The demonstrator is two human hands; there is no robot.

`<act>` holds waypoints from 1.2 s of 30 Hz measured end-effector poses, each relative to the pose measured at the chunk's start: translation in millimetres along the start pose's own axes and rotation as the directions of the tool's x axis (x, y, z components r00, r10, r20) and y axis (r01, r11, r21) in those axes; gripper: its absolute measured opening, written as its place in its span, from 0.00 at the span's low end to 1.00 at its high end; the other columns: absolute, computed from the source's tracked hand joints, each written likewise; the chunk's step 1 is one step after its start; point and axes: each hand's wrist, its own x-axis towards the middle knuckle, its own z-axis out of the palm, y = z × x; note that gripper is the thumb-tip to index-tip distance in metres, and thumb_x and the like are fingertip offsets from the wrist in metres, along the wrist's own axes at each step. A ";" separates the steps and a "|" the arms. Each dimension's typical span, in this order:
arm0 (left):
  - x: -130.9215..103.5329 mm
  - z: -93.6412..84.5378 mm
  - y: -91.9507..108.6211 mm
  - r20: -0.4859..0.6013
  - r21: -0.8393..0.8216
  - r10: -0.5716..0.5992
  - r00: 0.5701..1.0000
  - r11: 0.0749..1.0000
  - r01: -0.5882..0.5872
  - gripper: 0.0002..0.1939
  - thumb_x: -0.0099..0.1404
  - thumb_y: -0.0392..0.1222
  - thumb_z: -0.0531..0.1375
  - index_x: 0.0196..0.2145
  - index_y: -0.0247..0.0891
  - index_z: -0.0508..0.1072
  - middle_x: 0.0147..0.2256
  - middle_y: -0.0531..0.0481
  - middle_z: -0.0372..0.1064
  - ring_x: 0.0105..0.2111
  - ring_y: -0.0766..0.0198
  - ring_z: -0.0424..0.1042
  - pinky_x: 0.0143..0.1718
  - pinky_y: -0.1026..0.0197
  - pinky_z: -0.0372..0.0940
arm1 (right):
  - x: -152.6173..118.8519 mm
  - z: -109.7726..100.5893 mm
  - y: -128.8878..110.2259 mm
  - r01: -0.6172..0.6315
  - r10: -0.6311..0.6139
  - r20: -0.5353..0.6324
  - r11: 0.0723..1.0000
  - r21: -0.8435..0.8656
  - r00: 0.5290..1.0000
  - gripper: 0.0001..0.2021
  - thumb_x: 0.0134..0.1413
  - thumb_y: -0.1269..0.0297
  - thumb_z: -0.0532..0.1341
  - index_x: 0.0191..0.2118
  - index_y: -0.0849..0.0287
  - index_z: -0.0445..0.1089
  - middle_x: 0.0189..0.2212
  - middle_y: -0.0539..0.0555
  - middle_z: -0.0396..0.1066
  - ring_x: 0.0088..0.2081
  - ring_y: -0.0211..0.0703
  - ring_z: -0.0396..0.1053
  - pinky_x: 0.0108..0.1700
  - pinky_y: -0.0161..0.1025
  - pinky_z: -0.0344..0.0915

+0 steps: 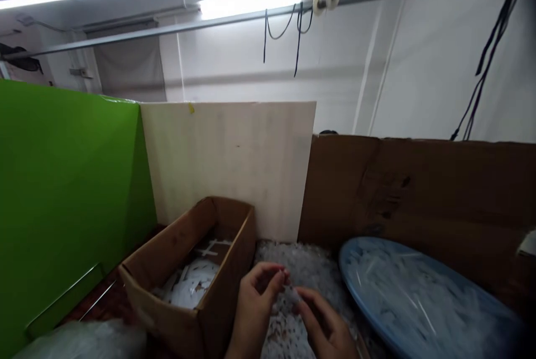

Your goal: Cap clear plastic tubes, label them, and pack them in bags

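My left hand (257, 300) is raised in front of me, its thumb and index finger pinched together. Close beside it, my right hand (326, 322) has its fingertips closed too. Between the two sets of fingertips is a small translucent plastic piece (290, 295), partly covered by the fingers; its exact shape is too small to make out. Beneath and behind the hands spreads a heap of small clear and whitish plastic pieces (310, 264). To the left of my left hand stands an open cardboard box (226, 286) with white flat pieces (195, 281) inside.
A blue oval basin (355, 303) holding long translucent strips stands at right. A green panel (62, 191), a white board (230, 163) and a cardboard sheet (419, 197) wall in the work area. At lower left are a wire rack (62, 297) and a translucent plastic bag (87, 339).
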 end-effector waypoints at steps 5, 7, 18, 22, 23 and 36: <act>-10.1 12.1 16.0 0.006 -0.079 -0.069 0.998 0.994 0.069 0.19 0.63 0.54 0.69 0.40 0.34 0.78 0.40 0.38 0.82 0.45 0.52 0.80 0.47 0.56 0.71 | -7.1 -3.5 -27.5 -0.035 0.032 0.022 0.989 0.145 0.999 0.21 0.59 0.42 0.65 0.45 0.55 0.77 0.43 0.59 0.79 0.42 0.52 0.77 0.47 0.41 0.74; -12.6 15.2 15.6 0.045 -0.055 -0.076 0.996 0.995 0.079 0.18 0.63 0.53 0.69 0.39 0.33 0.80 0.39 0.39 0.82 0.43 0.53 0.80 0.48 0.57 0.71 | -9.0 -3.9 -35.1 -0.015 0.013 0.009 0.982 0.187 1.000 0.18 0.59 0.44 0.66 0.43 0.55 0.76 0.43 0.59 0.79 0.43 0.53 0.76 0.48 0.42 0.73; -20.4 16.9 15.0 0.053 0.016 -0.026 0.998 1.000 0.025 0.14 0.64 0.50 0.69 0.39 0.37 0.83 0.40 0.44 0.81 0.42 0.58 0.77 0.46 0.63 0.69 | -10.1 -11.6 -41.0 -0.002 -0.003 0.017 0.953 0.302 1.000 0.15 0.62 0.49 0.65 0.39 0.57 0.73 0.28 0.52 0.71 0.33 0.45 0.70 0.36 0.37 0.69; -23.1 16.4 19.6 0.102 0.020 -0.008 0.995 1.000 0.006 0.11 0.63 0.48 0.70 0.37 0.37 0.84 0.38 0.46 0.80 0.40 0.60 0.76 0.43 0.64 0.69 | -12.9 -10.5 -40.9 -0.027 0.020 0.023 0.919 0.394 1.000 0.15 0.61 0.50 0.67 0.37 0.58 0.72 0.25 0.48 0.66 0.23 0.35 0.57 0.23 0.33 0.54; -24.1 16.4 21.3 0.111 0.042 0.007 0.994 0.999 -0.011 0.11 0.63 0.47 0.70 0.37 0.37 0.84 0.38 0.46 0.80 0.40 0.60 0.76 0.43 0.64 0.69 | -13.7 -9.9 -41.1 -0.025 0.015 0.027 0.913 0.407 1.000 0.15 0.61 0.50 0.67 0.36 0.58 0.71 0.25 0.47 0.65 0.22 0.33 0.54 0.22 0.32 0.51; -28.0 18.7 14.8 0.152 0.043 -0.023 0.988 0.999 0.017 0.15 0.64 0.51 0.69 0.40 0.36 0.83 0.43 0.42 0.80 0.46 0.54 0.75 0.49 0.58 0.68 | -13.2 -5.8 -33.4 -0.047 0.034 0.036 0.855 0.516 0.999 0.16 0.61 0.54 0.67 0.31 0.57 0.65 0.21 0.43 0.58 0.20 0.30 0.47 0.21 0.32 0.44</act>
